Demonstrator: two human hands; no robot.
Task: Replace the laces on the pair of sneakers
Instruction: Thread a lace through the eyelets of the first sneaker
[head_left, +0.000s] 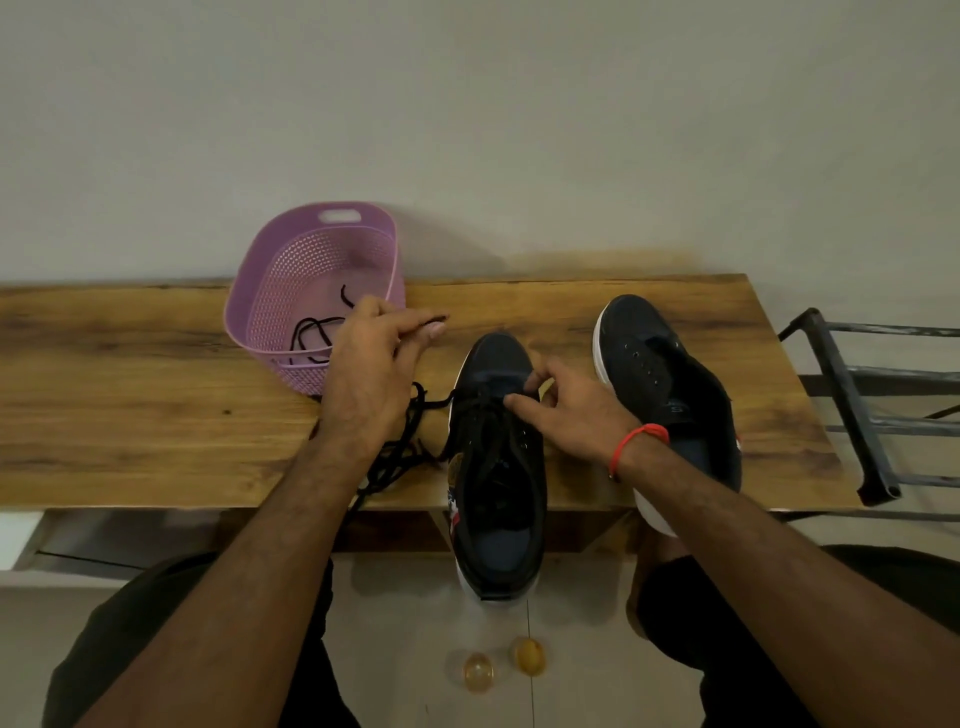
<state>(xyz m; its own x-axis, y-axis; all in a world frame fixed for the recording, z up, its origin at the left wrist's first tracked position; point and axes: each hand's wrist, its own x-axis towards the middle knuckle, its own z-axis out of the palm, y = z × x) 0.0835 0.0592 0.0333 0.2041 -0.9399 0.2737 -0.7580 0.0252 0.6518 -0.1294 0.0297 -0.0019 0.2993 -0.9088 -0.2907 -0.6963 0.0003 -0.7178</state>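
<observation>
wooden tabletop (156, 364) by plain wall | middle sneaker (496, 467) partly laced, left hand (371, 374) pinching black lace (415, 415), right hand (566, 410) gripping its toe-end lacing | 3 o'clock sneaker (670, 395) unlaced, to do | more laces in purple basket (270, 291) at 10 o'clock

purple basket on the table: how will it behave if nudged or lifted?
The purple basket has thin perforated walls and holds only a black lace, so it is probably light and slides easily on the smooth wooden table. Its broad shape looks unlikely to tip. The walls may flex if squeezed.
</observation>
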